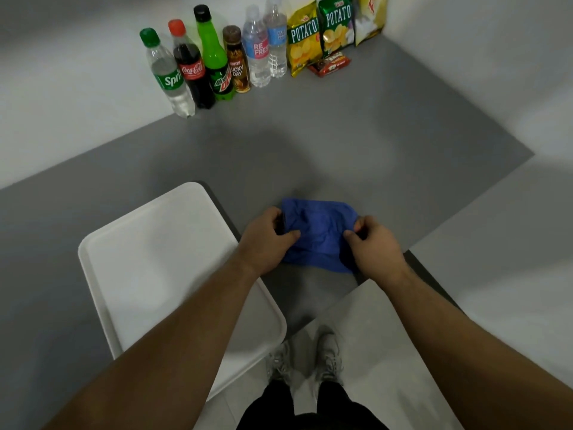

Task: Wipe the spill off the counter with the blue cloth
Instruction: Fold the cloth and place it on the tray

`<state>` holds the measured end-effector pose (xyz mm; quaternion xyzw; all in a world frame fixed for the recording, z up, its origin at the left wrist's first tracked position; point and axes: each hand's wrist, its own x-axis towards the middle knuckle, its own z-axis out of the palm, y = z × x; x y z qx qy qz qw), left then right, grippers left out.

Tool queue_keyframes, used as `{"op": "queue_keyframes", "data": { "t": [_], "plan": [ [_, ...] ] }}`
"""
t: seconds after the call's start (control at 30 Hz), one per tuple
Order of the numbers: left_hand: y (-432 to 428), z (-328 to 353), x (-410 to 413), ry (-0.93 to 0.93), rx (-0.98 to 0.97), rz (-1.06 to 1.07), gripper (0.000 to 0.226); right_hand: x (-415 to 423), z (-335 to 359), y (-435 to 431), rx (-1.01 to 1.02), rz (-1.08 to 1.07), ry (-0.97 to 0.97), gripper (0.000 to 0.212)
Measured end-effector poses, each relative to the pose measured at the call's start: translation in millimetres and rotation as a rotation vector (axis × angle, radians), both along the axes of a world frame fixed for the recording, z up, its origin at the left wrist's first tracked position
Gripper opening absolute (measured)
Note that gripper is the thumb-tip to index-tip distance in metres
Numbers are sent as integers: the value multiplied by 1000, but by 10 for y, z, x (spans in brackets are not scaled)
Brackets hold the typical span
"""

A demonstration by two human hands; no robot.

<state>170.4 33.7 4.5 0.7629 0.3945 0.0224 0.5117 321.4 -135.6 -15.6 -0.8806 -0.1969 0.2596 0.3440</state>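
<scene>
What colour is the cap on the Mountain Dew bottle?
Black. The Mountain Dew bottle is bright green with a black cap, clearest in the head view.

Looks like a pantry corner or break room: a plain grey worktop (341, 125) set into bare white walls, pale floor tiles below. Along the back wall stand soft-drink bottles (198, 66) and water bottles (266, 48), then crisp packets (322, 29). A white serving tray (148, 262) sits near the front edge.
</scene>
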Motion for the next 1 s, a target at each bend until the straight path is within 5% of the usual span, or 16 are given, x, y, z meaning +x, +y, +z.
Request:
{"op": "queue_keyframes", "data": {
  "t": [0.2,0.3,0.4,0.5,0.63,0.83,1.0],
  "plan": [
    [-14,232,-132,-374,-199,146,27,9,207,-182,486,-112,141,16],
    [42,240,-196,-492,-293,174,55,97,327,-208,613,-67,188,25],
    [40,86,-241,-316,-191,129,79,128,275,-212,478,-21,233,28],
    [2,-64,-276,-154,12,-24,70,102,138,-242,194,56,287,33],
    [-21,-44,-232,2,332,-95,56,123,154,-287,29,179,76,56],
    [-79,282,-206,-31,607,-118,24,145,547,-364,118,284,-413,44],
    [-139,582,-310,-132,560,-97,19,270,929,-401,277,298,-423,23]
  ]
}}
